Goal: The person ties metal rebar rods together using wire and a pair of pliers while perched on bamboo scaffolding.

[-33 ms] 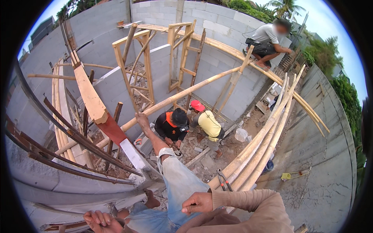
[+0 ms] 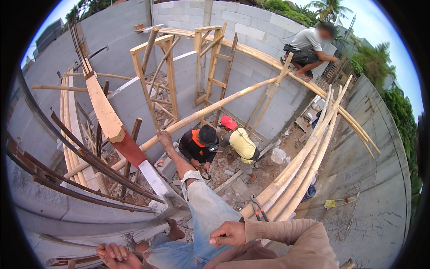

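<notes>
Movement since the earlier frame is slight: the red cap [image 2: 229,122] of the co-worker in the yellow shirt [image 2: 242,144] sits a trace further toward 3 o'clock, while both of the wearer's hands hold their positions. One marking is noted, a small orange emblem on the black shirt [image 2: 201,157] of the second co-worker near centre; it is too small to read.

Left hand [image 2: 118,256], at 7 o'clock, has its fingers curled beside a thin metal piece [image 2: 129,241]; whether it is clamped on that piece cannot be told. Right hand [image 2: 227,233], at 6 o'clock, is loosely curled with thumb and fingers close together above the jeans [image 2: 210,210]; whether anything is gripped cannot be told. Pincers [image 2: 261,210] are at 5 o'clock, near the right sleeve [image 2: 286,235] and beside the bamboo poles [image 2: 299,172]. Another co-worker [image 2: 309,41] crouches between 1 and 2 o'clock.
</notes>
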`<move>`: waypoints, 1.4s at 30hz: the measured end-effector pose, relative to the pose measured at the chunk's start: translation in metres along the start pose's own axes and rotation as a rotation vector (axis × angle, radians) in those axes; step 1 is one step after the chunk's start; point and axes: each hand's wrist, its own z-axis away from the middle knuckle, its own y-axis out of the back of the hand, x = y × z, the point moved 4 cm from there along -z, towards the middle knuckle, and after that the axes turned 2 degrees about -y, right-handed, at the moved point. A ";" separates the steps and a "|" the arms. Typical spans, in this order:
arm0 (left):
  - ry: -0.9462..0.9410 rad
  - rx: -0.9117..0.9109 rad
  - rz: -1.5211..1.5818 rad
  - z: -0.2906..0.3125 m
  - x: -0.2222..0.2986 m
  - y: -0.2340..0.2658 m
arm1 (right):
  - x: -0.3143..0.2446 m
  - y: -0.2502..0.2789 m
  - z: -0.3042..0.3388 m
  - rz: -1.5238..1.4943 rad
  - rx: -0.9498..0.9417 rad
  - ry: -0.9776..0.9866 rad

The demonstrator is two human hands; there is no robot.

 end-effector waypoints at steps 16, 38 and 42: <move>0.032 0.252 -0.137 0.037 -0.042 -0.026 | -0.032 0.037 -0.010 1.254 0.659 0.199; 0.515 -0.109 -0.396 0.052 -0.133 -0.040 | -0.053 0.038 -0.090 0.573 0.393 0.321; 0.034 -0.092 -0.786 0.017 -0.114 -0.075 | -0.083 0.070 -0.104 0.558 0.643 0.480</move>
